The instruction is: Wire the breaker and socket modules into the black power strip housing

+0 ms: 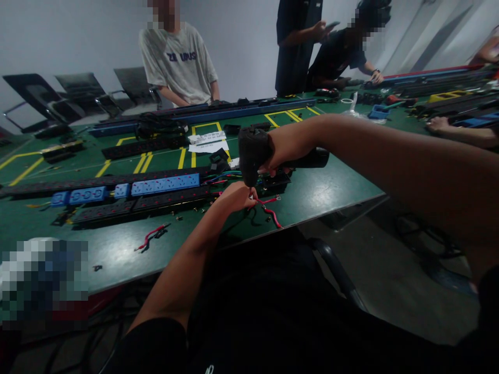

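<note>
power screwdriver held over wire ends at the near table edge

right hand [286, 150] clamped round the grip of a black power screwdriver [253, 153], tip pointing down; left hand [237, 197] directly beneath it, fingers pinched together on a red wire [268, 200] lying on the green table [331, 189]. just to the left: a long black power strip [117, 208] with blue socket blocks [166, 184], small screws near it, a loose red wire [150, 236] closer in. three other people at the far side.
</note>
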Action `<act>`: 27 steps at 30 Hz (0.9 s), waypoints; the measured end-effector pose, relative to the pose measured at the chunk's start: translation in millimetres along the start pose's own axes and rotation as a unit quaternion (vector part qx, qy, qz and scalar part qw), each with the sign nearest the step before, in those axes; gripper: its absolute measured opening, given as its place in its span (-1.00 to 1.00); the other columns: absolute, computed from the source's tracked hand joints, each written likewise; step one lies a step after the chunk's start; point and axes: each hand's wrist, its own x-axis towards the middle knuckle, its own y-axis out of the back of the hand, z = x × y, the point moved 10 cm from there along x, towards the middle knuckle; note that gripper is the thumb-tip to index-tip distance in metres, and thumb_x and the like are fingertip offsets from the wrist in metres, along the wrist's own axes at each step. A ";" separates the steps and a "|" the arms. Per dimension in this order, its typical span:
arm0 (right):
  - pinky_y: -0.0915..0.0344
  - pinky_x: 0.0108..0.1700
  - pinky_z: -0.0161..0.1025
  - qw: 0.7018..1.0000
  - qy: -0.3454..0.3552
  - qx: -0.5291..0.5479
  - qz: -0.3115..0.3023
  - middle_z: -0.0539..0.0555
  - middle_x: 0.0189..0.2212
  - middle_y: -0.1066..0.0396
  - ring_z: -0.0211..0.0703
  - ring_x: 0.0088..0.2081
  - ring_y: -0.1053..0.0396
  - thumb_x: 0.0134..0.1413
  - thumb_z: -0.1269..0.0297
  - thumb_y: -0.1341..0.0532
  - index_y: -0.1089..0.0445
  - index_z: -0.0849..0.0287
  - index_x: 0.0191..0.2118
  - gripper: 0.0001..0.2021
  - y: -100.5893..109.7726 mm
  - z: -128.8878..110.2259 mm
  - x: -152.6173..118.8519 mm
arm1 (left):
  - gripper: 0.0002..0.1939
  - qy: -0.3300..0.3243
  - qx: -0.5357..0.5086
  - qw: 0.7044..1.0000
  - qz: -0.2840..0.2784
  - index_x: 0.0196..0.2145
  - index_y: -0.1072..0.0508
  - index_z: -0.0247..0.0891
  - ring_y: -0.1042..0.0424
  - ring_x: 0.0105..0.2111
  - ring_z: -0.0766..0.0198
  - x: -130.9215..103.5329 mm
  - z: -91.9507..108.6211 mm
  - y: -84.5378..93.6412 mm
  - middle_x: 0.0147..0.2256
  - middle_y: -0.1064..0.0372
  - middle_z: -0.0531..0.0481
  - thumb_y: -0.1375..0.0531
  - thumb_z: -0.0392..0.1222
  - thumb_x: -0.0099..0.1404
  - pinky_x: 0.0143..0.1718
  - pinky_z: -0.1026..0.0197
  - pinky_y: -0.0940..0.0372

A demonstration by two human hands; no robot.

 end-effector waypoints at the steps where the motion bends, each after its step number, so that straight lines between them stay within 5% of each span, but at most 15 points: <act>1: -0.47 -0.17 -0.21 1.000 0.002 0.001 0.003 0.08 -0.21 -0.64 -0.18 -0.28 -0.57 0.23 -0.15 -0.39 -0.60 0.18 -0.01 -0.53 0.9 -0.4 -1.0 | -0.80 -0.003 0.000 1.000 0.001 -0.17 -0.76 -0.17 -0.46 -0.30 0.14 -1.0 1.3 1.0 -0.31 -0.60 -0.03 -0.31 -0.19 0.34 -0.27 0.16 -0.19; 10: -0.46 -0.13 -0.21 0.999 0.002 -0.035 0.021 0.07 -0.22 -0.65 -0.20 -0.27 -0.58 0.26 -0.20 -0.36 -0.62 0.18 0.00 -0.49 5.0 -4.5 -5.4 | -0.79 -0.014 -0.003 1.000 0.020 -0.11 -0.76 -0.22 -0.46 -0.26 0.16 -1.9 0.8 3.1 -0.23 -0.60 -0.06 -0.32 -0.22 0.36 -0.24 0.16 -0.20; 18: -0.42 -0.18 -0.25 0.994 -0.046 -0.083 0.045 0.07 -0.26 -0.65 -0.22 -0.31 -0.57 0.30 -0.04 -0.40 -0.64 0.24 0.00 -0.59 9.8 -15.2 2.9 | -0.81 -0.016 0.002 0.999 0.039 -0.17 -0.76 -0.16 -0.54 -0.19 0.05 1.8 -5.9 -1.3 -0.22 -0.64 -0.09 -0.36 -0.16 0.31 -0.22 0.14 -0.27; 27: -0.42 -0.12 -0.25 0.994 -0.042 -0.091 0.042 0.07 -0.22 -0.64 -0.20 -0.22 -0.59 0.30 -0.14 -0.39 -0.62 0.27 0.07 -0.47 6.0 -16.8 7.2 | -0.80 -0.022 -0.017 0.999 0.027 -0.15 -0.75 -0.25 -0.47 -0.26 0.10 2.0 -5.9 -2.2 -0.25 -0.62 -0.11 -0.35 -0.18 0.34 -0.26 0.14 -0.20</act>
